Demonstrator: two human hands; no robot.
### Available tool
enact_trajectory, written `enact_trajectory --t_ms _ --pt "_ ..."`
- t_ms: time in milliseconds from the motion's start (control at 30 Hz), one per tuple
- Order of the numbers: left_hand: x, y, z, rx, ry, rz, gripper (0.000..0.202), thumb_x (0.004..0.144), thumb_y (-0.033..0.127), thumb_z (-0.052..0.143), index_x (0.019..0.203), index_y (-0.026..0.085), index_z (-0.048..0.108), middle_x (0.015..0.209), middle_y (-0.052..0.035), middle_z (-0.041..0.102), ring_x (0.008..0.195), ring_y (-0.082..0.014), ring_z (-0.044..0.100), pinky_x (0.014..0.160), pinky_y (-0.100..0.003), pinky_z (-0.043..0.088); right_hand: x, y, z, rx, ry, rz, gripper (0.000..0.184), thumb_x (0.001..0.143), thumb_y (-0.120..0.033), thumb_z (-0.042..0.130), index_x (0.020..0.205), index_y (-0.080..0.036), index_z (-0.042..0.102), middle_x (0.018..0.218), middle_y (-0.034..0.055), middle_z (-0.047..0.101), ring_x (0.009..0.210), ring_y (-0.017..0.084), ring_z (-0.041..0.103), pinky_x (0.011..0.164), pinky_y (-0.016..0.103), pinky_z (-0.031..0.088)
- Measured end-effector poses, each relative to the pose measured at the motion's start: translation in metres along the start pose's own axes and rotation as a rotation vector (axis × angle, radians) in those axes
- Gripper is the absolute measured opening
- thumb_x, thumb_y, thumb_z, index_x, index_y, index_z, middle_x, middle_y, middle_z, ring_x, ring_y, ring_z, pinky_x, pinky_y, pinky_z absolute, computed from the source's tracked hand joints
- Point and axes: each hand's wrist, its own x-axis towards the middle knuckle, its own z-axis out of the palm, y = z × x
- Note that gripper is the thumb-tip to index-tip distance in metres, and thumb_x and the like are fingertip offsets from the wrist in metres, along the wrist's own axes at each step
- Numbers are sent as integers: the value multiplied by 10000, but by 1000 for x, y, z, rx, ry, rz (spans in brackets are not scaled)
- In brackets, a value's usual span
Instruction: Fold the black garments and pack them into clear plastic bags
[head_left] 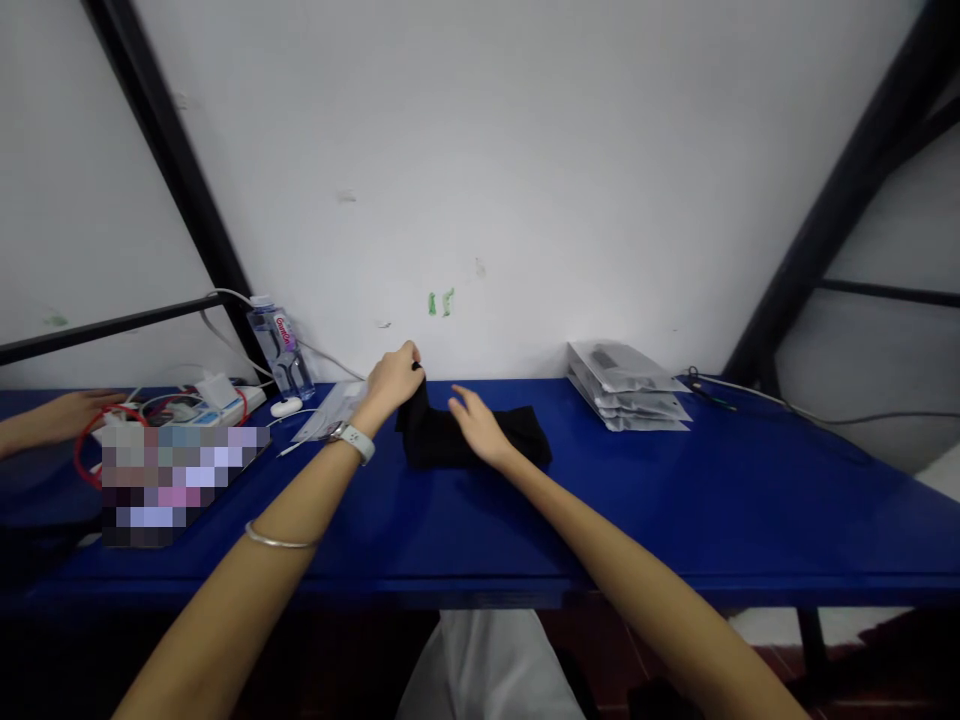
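Observation:
A black cloth (465, 445), perhaps a folded garment, lies on the blue table (720, 480) in front of me. My left hand (392, 382) pinches the cloth's raised upper corner between fingers and thumb, lifting it off the table. My right hand (478, 426) rests on top of the cloth, its fingers slightly spread. A pale smartwatch (352, 441) sits on my left wrist, with a thin metal bangle (279, 541) farther down that forearm.
A plastic water bottle (281, 347) and white mouse (286, 407) stand left of the cloth. Beyond them are a power strip (240, 403) and red cable (88, 450). Another person's forearm (60, 415) enters at left. Stacked plastic packets (626, 390) lie right, near dark scissors (709, 392).

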Motion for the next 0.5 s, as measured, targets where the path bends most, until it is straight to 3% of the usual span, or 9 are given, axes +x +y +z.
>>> enact_trajectory --t_ms 133,233,367,500 --pt "-4 40 18 -157 -54 107 228 820 286 531 1031 207 569 857 -68 686 821 -219 633 702 -291 421 2 9 -39 134 365 107 481 962 -414 286 1348 -166 433 1389 131 490 1298 208 428 1101 362 294" --pt "-3 44 27 -282 -104 125 218 865 364 495 978 204 589 830 -55 695 762 -183 636 697 -274 433 1 17 -60 156 456 169 472 951 -399 280 1333 -167 432 1371 145 501 1282 239 437 1080 402 317" --pt "1 11 30 -204 -72 43 263 868 394 461 935 200 626 808 -59 705 793 -195 651 666 -265 430 3 21 -64 175 473 184 450 938 -400 295 1287 -175 470 1325 139 533 1253 245 457 1065 399 334" --pt "-2 -27 38 -28 -291 -16 445 810 574 470 660 184 624 638 -98 657 771 -276 655 590 -295 397 5 18 -59 136 445 142 407 926 -377 328 1240 -180 497 1282 125 553 1214 226 489 1051 369 351"
